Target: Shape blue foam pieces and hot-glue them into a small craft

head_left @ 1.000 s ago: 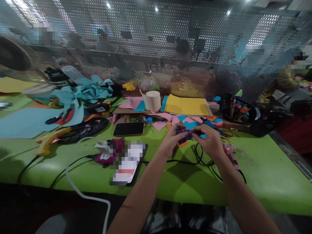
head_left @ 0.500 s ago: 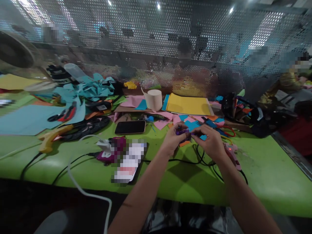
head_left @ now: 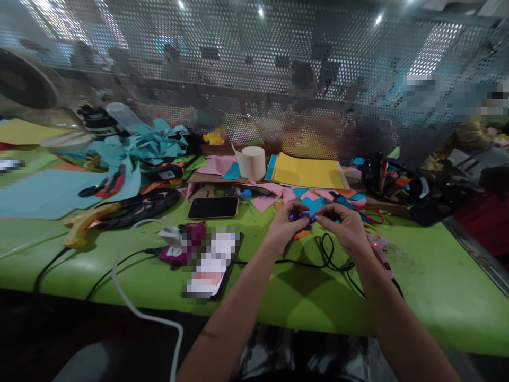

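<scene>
Over the green table, my left hand (head_left: 287,225) is closed around a small shiny purple piece (head_left: 304,216), whose exact kind I cannot make out. My right hand (head_left: 344,225) pinches the right end of this same purple piece between thumb and fingertips. Its middle shows between the two hands. Just beyond the hands lie blue paper scraps (head_left: 313,205), and an orange scrap (head_left: 301,234) is below the fingers. A pink glue gun (head_left: 379,249) with a small red light lies beside my right wrist.
A black phone (head_left: 213,207), a lit phone (head_left: 214,265) and a purple power strip (head_left: 185,244) lie to the left. Further left is a yellow glue gun (head_left: 85,223). Behind stand a paper roll (head_left: 253,163) and yellow sheets (head_left: 308,171). Black cable (head_left: 302,262) runs under my arms.
My right hand has shifted slightly right, and its fingers are a little straighter. More of the purple piece shows between my hands.
</scene>
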`<control>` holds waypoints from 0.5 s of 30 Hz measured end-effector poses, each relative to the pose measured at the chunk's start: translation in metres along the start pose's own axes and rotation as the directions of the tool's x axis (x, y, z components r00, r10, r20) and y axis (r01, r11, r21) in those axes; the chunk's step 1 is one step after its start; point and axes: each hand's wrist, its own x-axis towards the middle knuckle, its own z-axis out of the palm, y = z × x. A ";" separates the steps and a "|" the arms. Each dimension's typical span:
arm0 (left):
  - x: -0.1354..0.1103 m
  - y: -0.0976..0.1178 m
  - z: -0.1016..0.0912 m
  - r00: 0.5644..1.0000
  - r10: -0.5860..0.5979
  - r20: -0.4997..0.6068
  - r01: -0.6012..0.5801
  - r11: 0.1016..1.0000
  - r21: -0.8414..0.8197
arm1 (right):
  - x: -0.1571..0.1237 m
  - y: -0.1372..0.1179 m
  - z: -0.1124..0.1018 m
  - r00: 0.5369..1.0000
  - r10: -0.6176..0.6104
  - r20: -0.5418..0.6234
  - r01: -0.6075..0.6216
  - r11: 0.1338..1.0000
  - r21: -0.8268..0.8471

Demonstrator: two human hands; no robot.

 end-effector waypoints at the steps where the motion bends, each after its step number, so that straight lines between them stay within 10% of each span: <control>1: 0.000 -0.001 -0.001 1.000 0.003 -0.004 -0.003 1.000 -0.022 | 0.000 0.000 0.001 1.000 -0.013 -0.009 0.013 1.000 -0.017; 15: 0.001 0.000 -0.002 0.995 -0.103 0.016 0.104 0.974 -0.202 | -0.002 -0.003 0.004 0.997 -0.060 -0.053 0.056 0.996 -0.064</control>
